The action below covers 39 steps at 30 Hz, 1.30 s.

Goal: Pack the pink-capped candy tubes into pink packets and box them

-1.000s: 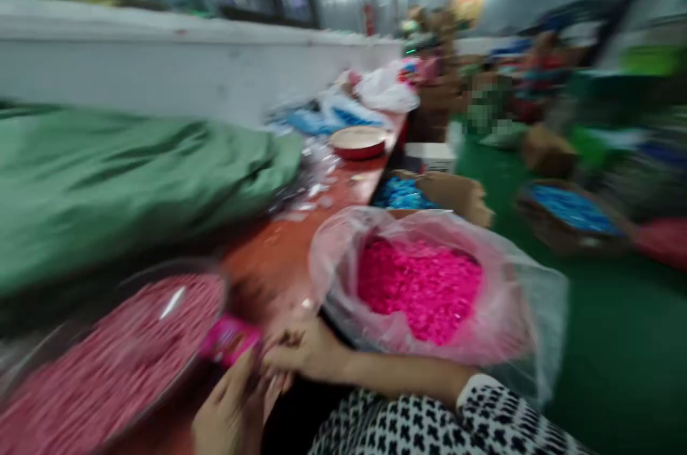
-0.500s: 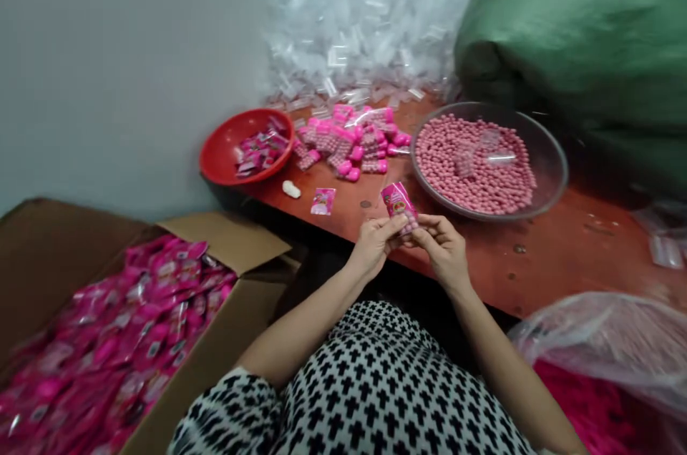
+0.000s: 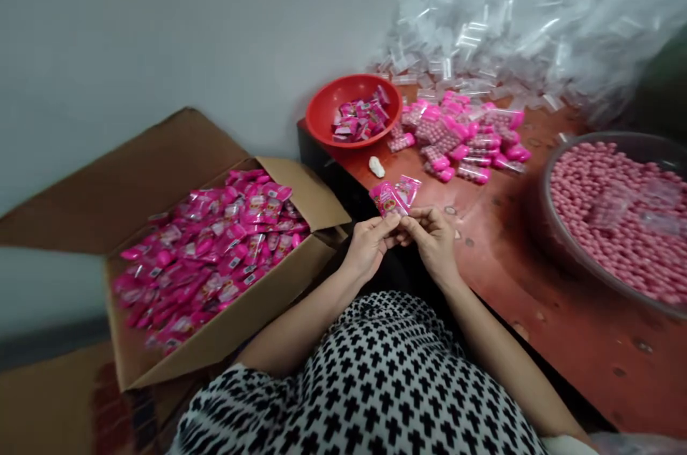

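My left hand (image 3: 369, 246) and my right hand (image 3: 432, 239) meet in front of me at the near edge of the red table (image 3: 563, 312). Both pinch the lower end of a small pink packet (image 3: 387, 198), which sticks up between the fingertips. A second pink packet (image 3: 408, 188) lies on the table just behind it. To my left stands an open cardboard box (image 3: 177, 340) filled with several pink packets (image 3: 215, 247). At the right is a large bowl (image 3: 542, 219) of pink round candies (image 3: 617, 226).
A red bowl (image 3: 327, 108) holding several pink packets stands at the table's far left corner. Beside it lies a heap of filled pink-capped bags (image 3: 461, 140). A big pile of clear plastic bags (image 3: 515, 18) leans on the grey wall. A small white lump (image 3: 377, 167) lies near the red bowl.
My view has swung left from the room to the table corner and the cardboard box. My hands have stayed together on the pink packet throughout.
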### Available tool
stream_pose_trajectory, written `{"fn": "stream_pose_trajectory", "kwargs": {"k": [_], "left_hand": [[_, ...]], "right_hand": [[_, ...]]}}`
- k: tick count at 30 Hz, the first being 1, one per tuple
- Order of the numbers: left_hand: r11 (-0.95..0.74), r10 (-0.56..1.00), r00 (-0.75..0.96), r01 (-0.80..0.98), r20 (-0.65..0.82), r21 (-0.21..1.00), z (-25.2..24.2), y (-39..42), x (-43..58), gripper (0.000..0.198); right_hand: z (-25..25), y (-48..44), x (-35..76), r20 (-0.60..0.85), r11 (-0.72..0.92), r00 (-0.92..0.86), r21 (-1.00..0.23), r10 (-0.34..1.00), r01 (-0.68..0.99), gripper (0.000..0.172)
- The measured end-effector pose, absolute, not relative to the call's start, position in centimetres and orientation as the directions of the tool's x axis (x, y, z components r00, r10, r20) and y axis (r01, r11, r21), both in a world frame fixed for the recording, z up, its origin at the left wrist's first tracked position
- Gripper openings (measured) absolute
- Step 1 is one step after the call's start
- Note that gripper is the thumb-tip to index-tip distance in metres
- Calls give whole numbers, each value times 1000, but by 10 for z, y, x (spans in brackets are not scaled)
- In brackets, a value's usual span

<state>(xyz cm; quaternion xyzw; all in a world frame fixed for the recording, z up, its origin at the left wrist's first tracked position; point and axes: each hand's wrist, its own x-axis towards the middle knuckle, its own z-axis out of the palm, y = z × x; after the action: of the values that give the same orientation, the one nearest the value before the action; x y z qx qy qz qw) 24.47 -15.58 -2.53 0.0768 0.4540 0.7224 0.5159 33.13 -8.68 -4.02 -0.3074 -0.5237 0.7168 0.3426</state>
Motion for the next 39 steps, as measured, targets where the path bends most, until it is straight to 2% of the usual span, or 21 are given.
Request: {"fn": "stream_pose_trajectory", "kwargs": {"k": [3, 5, 6, 8, 10, 11, 13, 14, 16, 19, 21, 25, 29, 31, 34, 37, 39], "left_hand": [[-311, 643, -712, -579, -281, 754, -14, -190, 210, 26], [-459, 446, -864, -446, -235, 769, -11, -212, 184, 41], [-485, 360, -907, -384, -220, 786, -13, -219, 173, 50], [-428, 325, -926, -324, -191, 843, -22, -220, 157, 56], [-264, 437, -892, -247, -113, 932, -39, -203, 153, 52], [-169, 524, -851, -152, -42, 974, -48, -188, 155, 48], [-29, 708, -691, 175, 144, 984, -67, -151, 162, 41], [-5, 772, -594, 349, 226, 937, -76, -133, 167, 39], [31, 854, -434, 594, 288, 804, -91, -101, 174, 35], [85, 879, -371, 739, 299, 669, -110, -76, 179, 28], [91, 864, -384, 756, 326, 648, -118, -73, 179, 24], [71, 828, -425, 725, 365, 685, -129, -75, 181, 21], [30, 792, -458, 689, 403, 724, -130, -77, 185, 23], [-35, 773, -457, 662, 440, 749, -123, -80, 190, 24], [-149, 779, -431, 578, 455, 802, -107, -90, 200, 24], [-136, 817, -483, 367, 314, 920, -91, -99, 207, 29], [-46, 845, -528, 78, 80, 996, -86, -103, 208, 38]], "right_hand": [[-33, -99, 305, -53, -225, -711, -962, 702, -151, 29], [-31, -102, 297, -37, -212, -760, -968, 649, -134, 30], [-32, -102, 297, -40, -203, -766, -972, 641, -119, 29], [-37, -97, 303, -67, -186, -746, -979, 663, -78, 26], [-45, -89, 315, -106, -177, -685, -984, 721, -34, 25], [-49, -84, 323, -127, -177, -643, -984, 756, -14, 26], [-55, -76, 338, -160, -181, -558, -983, 815, 19, 26], [-57, -73, 344, -172, -183, -526, -983, 833, 32, 26], [-60, -70, 355, -187, -184, -490, -981, 852, 53, 25], [-63, -67, 363, -191, -173, -472, -981, 861, 83, 23], [-65, -65, 364, -196, -170, -469, -980, 861, 98, 24], [-68, -56, 358, -189, -163, -481, -982, 856, 96, 25], [-71, -43, 342, -97, -65, -420, -994, 902, 90, 25], [-72, -36, 333, -72, -52, -373, -997, 925, 63, 32], [-70, -27, 323, -89, -108, -416, -994, 905, -23, 45], [-65, -21, 321, -95, -137, -462, -989, 882, -58, 45], [-62, -18, 323, -107, -146, -500, -988, 859, -39, 45]]}}
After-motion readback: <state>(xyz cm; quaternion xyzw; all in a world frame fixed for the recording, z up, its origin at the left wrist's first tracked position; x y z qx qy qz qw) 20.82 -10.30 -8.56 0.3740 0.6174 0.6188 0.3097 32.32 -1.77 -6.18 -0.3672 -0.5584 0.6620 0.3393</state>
